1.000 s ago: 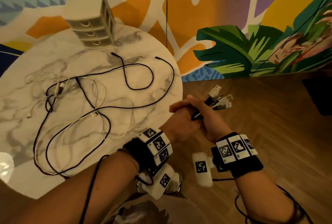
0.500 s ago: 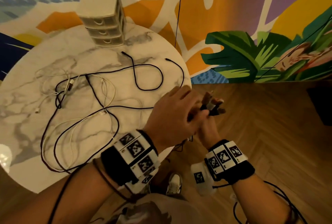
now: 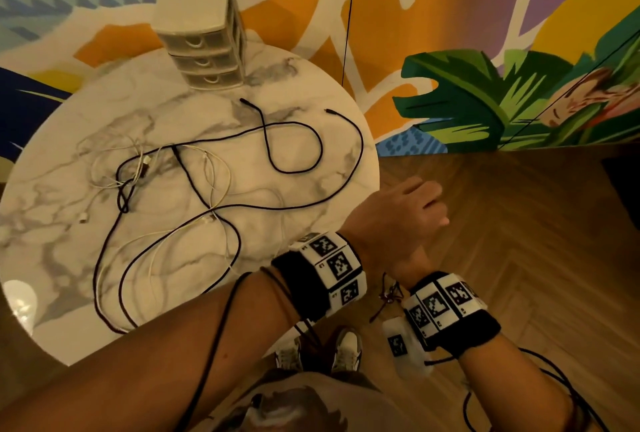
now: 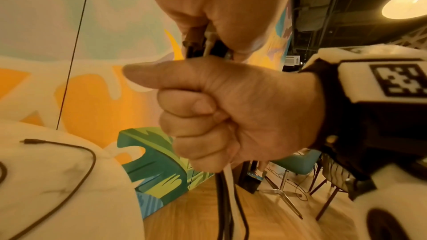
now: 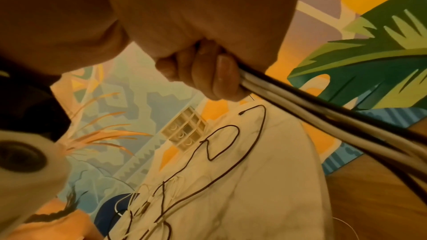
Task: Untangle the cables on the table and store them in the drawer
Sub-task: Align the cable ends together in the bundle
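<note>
Black wristbands [image 3: 301, 288] with white coded marker blocks [image 3: 337, 263], thin black leads [image 3: 207, 355].

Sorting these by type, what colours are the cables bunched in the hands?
Black and white cables, gripped together; the right wrist view shows them best.

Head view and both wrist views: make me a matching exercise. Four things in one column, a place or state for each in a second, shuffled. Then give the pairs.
Things
1. drawer unit
2. black cable
3. cable bundle
4. right hand

Places or states
A. gripped by both hands, beside the table
B. looped loose across the marble table
C. a fist, thumb stretched out
D. far table edge, all drawers closed

Pairs: 1-D, 2-B, 3-A, 4-C
</note>
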Tool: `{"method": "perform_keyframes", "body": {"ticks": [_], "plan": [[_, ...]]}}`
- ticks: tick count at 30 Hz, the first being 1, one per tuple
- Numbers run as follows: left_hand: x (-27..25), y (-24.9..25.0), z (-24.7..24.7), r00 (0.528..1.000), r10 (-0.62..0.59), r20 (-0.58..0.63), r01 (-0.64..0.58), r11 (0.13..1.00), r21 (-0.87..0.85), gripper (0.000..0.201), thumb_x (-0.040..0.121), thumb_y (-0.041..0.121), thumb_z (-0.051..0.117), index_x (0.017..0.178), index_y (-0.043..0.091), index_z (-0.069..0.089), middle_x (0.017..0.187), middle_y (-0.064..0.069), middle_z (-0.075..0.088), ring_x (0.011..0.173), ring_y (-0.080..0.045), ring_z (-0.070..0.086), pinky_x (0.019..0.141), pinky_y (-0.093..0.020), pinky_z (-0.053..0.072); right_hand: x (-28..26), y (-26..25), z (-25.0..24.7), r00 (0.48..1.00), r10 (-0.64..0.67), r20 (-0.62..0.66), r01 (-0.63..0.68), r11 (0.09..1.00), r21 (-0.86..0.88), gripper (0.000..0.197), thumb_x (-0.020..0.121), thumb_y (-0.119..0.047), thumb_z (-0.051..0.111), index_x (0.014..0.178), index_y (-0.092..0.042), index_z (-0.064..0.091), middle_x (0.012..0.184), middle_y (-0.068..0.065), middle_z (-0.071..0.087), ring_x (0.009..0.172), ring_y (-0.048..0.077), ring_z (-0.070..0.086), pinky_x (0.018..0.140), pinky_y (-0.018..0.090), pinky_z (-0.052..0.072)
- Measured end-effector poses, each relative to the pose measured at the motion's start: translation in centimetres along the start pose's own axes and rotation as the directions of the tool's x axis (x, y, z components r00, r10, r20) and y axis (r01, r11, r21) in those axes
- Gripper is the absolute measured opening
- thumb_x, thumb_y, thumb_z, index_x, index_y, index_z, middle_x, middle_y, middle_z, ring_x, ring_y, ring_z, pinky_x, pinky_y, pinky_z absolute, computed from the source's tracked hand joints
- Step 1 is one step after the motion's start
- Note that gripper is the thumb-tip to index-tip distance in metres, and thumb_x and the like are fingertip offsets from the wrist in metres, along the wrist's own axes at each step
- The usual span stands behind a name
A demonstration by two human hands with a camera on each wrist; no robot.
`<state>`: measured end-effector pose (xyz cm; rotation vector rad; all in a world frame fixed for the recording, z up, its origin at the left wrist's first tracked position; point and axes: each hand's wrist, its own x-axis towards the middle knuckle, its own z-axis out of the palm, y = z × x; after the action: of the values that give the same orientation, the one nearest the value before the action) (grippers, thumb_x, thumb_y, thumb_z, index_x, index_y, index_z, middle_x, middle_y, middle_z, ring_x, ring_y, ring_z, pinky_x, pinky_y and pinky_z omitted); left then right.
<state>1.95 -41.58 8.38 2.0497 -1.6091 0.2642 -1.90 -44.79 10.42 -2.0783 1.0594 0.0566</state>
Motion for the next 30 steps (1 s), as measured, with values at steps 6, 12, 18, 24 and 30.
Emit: {"method": "perform_keyframes", "body": {"ticks": [6, 12, 18, 24, 30], "plan": [[-2.5, -6.2, 0.5, 0.806, -0.589, 0.059, 0.581, 0.768, -0.27, 0.028, 0.096, 0.037, 0.042, 0.104, 0.015, 0.057, 0.106, -0.005, 0.051, 0.096, -0.019, 0.051, 0.078, -0.038, 0.048, 4.1, 6.5, 0.6, 0.931, -0.225, 0.288, 0.104, 0.918, 0.382, 0.052, 0.098, -0.014, 0.044, 0.046, -0.016, 0.045, 0.04, -0.007, 0.047, 0.038, 0.001, 0.038, 0.053, 0.023, 0.033], [-10.5, -12.4, 4.3, 0.458, -0.704, 0.543, 0.584, 0.699, 0.413, 0.039, 0.095, 0.032, 0.044, 0.127, 0.009, 0.044, 0.128, -0.014, 0.043, 0.112, -0.034, 0.047, 0.086, -0.042, 0.043, 5.4, 8.5, 1.4, 0.958, -0.127, 0.256, 0.026, 0.931, 0.365, 0.061, 0.101, -0.03, 0.039, 0.055, 0.008, 0.056, 0.036, -0.009, 0.047, 0.037, 0.001, 0.041, 0.044, 0.008, 0.033], [-13.8, -10.3, 2.6, 0.371, -0.582, 0.723, 0.383, 0.806, 0.452, 0.029, 0.094, 0.024, 0.043, 0.119, 0.012, 0.051, 0.118, -0.01, 0.059, 0.106, -0.03, 0.059, 0.082, -0.037, 0.047, 6.0, 9.0, 3.6, 0.925, -0.075, 0.373, -0.056, 0.943, 0.328, 0.062, 0.101, -0.034, 0.038, 0.068, 0.012, 0.062, 0.031, -0.009, 0.039, 0.031, 0.005, 0.032, 0.04, 0.014, 0.028], [-15.1, -8.5, 0.0, 0.269, -0.539, 0.799, 0.322, 0.832, 0.453, 0.036, 0.089, 0.03, 0.052, 0.121, 0.013, 0.049, 0.11, -0.011, 0.062, 0.097, -0.03, 0.062, 0.07, -0.032, 0.045, 5.7, 9.6, 5.3, 0.911, -0.03, 0.412, -0.102, 0.95, 0.296, 0.061, 0.101, -0.035, 0.038, 0.064, 0.006, 0.063, 0.034, -0.007, 0.035, 0.029, 0.005, 0.028, 0.039, 0.018, 0.026], [-10.2, -5.1, 5.0, 0.466, -0.49, 0.737, 0.487, 0.837, 0.249, 0.038, 0.085, 0.049, 0.055, 0.104, 0.015, 0.057, 0.106, -0.007, 0.062, 0.096, -0.027, 0.061, 0.068, -0.03, 0.037, 5.2, 10.9, 5.4, 0.91, -0.019, 0.413, -0.117, 0.946, 0.301, 0.056, 0.103, -0.026, 0.036, 0.069, 0.011, 0.061, 0.029, -0.006, 0.039, 0.028, 0.005, 0.038, 0.039, 0.013, 0.032]]}}
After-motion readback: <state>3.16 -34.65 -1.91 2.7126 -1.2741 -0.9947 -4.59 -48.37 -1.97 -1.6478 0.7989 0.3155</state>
